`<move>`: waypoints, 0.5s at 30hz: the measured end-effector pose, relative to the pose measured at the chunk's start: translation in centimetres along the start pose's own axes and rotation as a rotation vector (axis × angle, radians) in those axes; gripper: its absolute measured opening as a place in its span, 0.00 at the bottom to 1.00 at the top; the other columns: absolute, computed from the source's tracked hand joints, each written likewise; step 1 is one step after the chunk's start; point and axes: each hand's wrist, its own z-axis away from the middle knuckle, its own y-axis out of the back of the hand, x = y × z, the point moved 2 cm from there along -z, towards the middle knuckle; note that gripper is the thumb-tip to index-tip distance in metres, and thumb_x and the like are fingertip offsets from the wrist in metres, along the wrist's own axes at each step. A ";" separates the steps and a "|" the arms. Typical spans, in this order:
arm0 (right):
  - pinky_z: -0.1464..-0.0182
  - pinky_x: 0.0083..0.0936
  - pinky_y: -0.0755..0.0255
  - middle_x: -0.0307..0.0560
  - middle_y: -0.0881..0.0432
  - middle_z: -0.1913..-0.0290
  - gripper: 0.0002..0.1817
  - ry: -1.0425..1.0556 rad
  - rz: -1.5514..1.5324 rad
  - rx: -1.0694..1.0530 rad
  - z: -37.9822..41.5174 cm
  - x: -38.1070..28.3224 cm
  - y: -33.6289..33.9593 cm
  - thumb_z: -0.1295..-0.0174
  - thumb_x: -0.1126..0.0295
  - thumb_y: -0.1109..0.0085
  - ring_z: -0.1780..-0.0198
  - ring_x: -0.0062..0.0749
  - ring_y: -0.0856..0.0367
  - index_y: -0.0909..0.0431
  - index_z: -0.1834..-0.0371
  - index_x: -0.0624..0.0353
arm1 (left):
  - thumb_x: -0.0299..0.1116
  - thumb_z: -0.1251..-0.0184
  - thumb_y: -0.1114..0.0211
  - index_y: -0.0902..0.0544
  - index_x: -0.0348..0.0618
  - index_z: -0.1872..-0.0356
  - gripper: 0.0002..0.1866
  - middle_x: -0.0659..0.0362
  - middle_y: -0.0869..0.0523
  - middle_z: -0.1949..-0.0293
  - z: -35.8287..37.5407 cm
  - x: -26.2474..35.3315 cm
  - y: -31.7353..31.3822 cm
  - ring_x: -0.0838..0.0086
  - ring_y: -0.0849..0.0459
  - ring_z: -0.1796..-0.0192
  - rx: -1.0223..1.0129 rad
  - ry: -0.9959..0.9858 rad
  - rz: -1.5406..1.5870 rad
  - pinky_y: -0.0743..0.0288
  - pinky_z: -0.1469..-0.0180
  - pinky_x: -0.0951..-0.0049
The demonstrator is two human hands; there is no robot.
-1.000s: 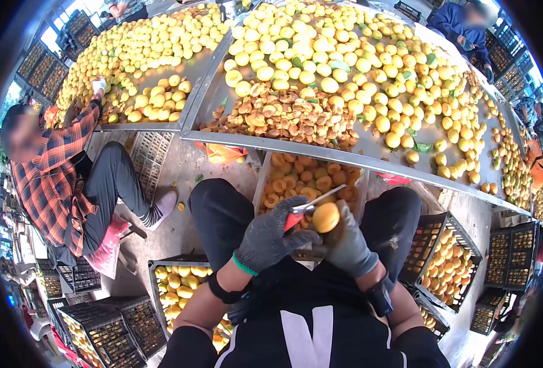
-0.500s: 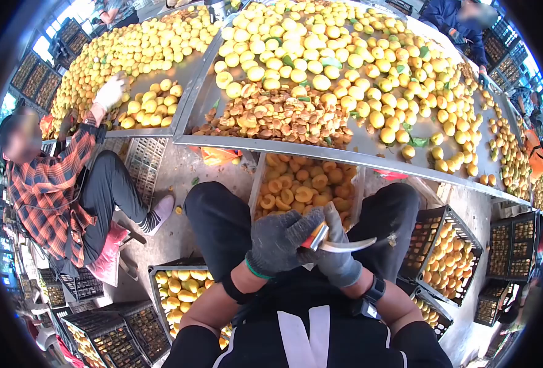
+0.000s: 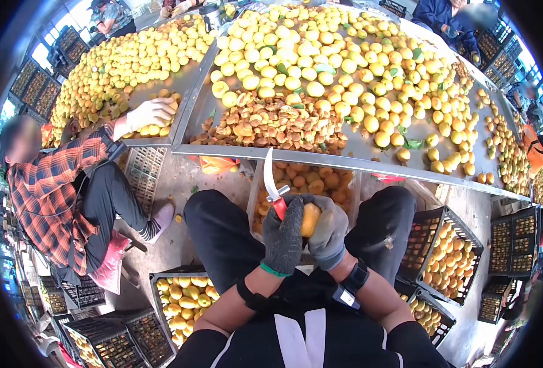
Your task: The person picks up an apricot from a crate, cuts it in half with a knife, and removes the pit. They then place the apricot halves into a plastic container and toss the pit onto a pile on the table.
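Observation:
My left hand (image 3: 283, 237), in a dark glove with a green cuff, is closed round the red handle of a curved knife (image 3: 270, 178), whose blade points up. My right hand (image 3: 330, 232), in a grey glove, is wrapped round a yellow-orange fruit (image 3: 310, 220). The fruit sits between both hands, touching the fingers of each. Both hands are above my lap, in front of a crate of halved fruit (image 3: 357, 194) under the table edge.
A metal table (image 3: 271, 151) bears many yellow fruits (image 3: 271, 64) and a brown pile of pieces (image 3: 277, 122). A co-worker in a plaid shirt (image 3: 53, 196) sits at left, a white-gloved hand on fruit. Fruit crates (image 3: 185, 300) stand on both sides; other people are behind the table.
My hands have turned, so the knife blade now points up instead of right, and a fruit shows between them. The co-worker's white glove has moved right onto the nearer fruit.

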 end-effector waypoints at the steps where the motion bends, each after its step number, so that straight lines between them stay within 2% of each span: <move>1: 0.65 0.33 0.27 0.54 0.20 0.71 0.18 -0.057 -0.045 -0.053 0.1 0.1 0.1 0.32 0.62 0.60 0.69 0.48 0.19 0.24 0.60 0.64 | 0.31 0.29 0.45 0.20 0.35 0.54 0.12 0.60 0.17 0.59 -0.2 -0.3 0.3 0.80 0.21 0.57 0.003 0.000 -0.002 0.27 0.51 0.76; 3: 0.63 0.33 0.27 0.55 0.20 0.69 0.18 -0.107 -0.097 -0.106 0.2 0.6 0.4 0.32 0.61 0.58 0.67 0.48 0.18 0.25 0.58 0.65 | 0.40 0.34 0.37 0.21 0.39 0.49 0.19 0.57 0.17 0.61 -0.8 -0.6 1.1 0.72 0.18 0.60 -0.170 -0.018 -0.140 0.24 0.55 0.73; 4: 0.59 0.33 0.27 0.57 0.21 0.64 0.19 -0.144 -0.053 -0.201 0.6 0.9 0.6 0.34 0.60 0.53 0.62 0.49 0.19 0.27 0.53 0.66 | 0.40 0.34 0.37 0.21 0.39 0.49 0.19 0.57 0.17 0.61 -0.7 -0.3 1.8 0.72 0.18 0.60 -0.166 -0.016 -0.143 0.24 0.55 0.73; 5: 0.56 0.34 0.28 0.60 0.21 0.59 0.22 -0.176 -0.008 -0.294 0.8 1.2 0.9 0.37 0.59 0.47 0.57 0.51 0.20 0.30 0.48 0.68 | 0.45 0.40 0.34 0.22 0.42 0.47 0.24 0.55 0.17 0.62 -0.5 0.5 2.4 0.66 0.18 0.62 -0.269 -0.311 -0.550 0.23 0.57 0.70; 6: 0.56 0.34 0.28 0.60 0.21 0.59 0.22 -0.179 -0.008 -0.294 0.7 1.2 1.7 0.37 0.59 0.47 0.57 0.51 0.20 0.30 0.48 0.68 | 0.51 0.45 0.30 0.22 0.46 0.45 0.30 0.52 0.18 0.63 -0.3 1.0 2.7 0.60 0.17 0.63 -0.367 -0.606 -0.954 0.22 0.59 0.68; 7: 0.52 0.35 0.29 0.61 0.24 0.54 0.29 -0.124 0.073 -0.405 0.4 0.3 2.3 0.41 0.59 0.41 0.52 0.53 0.22 0.34 0.44 0.68 | 0.54 0.59 0.26 0.23 0.51 0.43 0.38 0.52 0.20 0.69 -0.2 1.5 2.8 0.56 0.18 0.69 -0.396 -0.599 -1.061 0.22 0.67 0.64; 8: 0.48 0.36 0.31 0.63 0.26 0.50 0.37 -0.068 0.154 -0.514 0.4 -0.1 2.7 0.46 0.58 0.35 0.48 0.55 0.25 0.39 0.39 0.69 | 0.54 0.59 0.26 0.23 0.51 0.43 0.38 0.52 0.20 0.69 -0.6 1.7 3.2 0.56 0.18 0.69 -0.404 -0.595 -1.064 0.22 0.67 0.64; 9: 0.44 0.39 0.33 0.64 0.28 0.47 0.46 -0.039 0.107 -0.624 0.9 0.5 2.7 0.54 0.60 0.30 0.47 0.59 0.26 0.45 0.36 0.70 | 0.53 0.59 0.26 0.23 0.52 0.43 0.37 0.56 0.21 0.71 -0.9 2.1 3.2 0.59 0.19 0.73 -0.453 -0.752 -1.122 0.25 0.71 0.64; 11: 0.43 0.40 0.33 0.64 0.28 0.48 0.47 -0.019 0.094 -0.636 1.2 0.8 2.8 0.54 0.60 0.29 0.47 0.60 0.27 0.45 0.36 0.70 | 0.51 0.62 0.28 0.22 0.53 0.43 0.37 0.62 0.25 0.78 -1.2 1.9 2.9 0.67 0.22 0.78 -0.487 -1.035 -1.112 0.32 0.78 0.64; 14: 0.44 0.39 0.33 0.64 0.28 0.47 0.47 0.030 0.098 -0.611 1.1 0.5 2.8 0.53 0.57 0.31 0.47 0.60 0.27 0.46 0.35 0.72 | 0.53 0.60 0.29 0.22 0.54 0.44 0.36 0.62 0.24 0.78 -1.4 2.2 2.5 0.66 0.22 0.78 -0.493 -1.030 -1.140 0.32 0.78 0.64; 15: 0.44 0.39 0.33 0.65 0.29 0.46 0.47 0.000 0.121 -0.524 1.6 1.5 2.6 0.52 0.54 0.32 0.46 0.60 0.28 0.45 0.35 0.72 | 0.53 0.60 0.29 0.22 0.54 0.44 0.36 0.62 0.24 0.78 -1.5 2.5 2.2 0.66 0.22 0.78 -0.492 -1.032 -1.138 0.32 0.78 0.64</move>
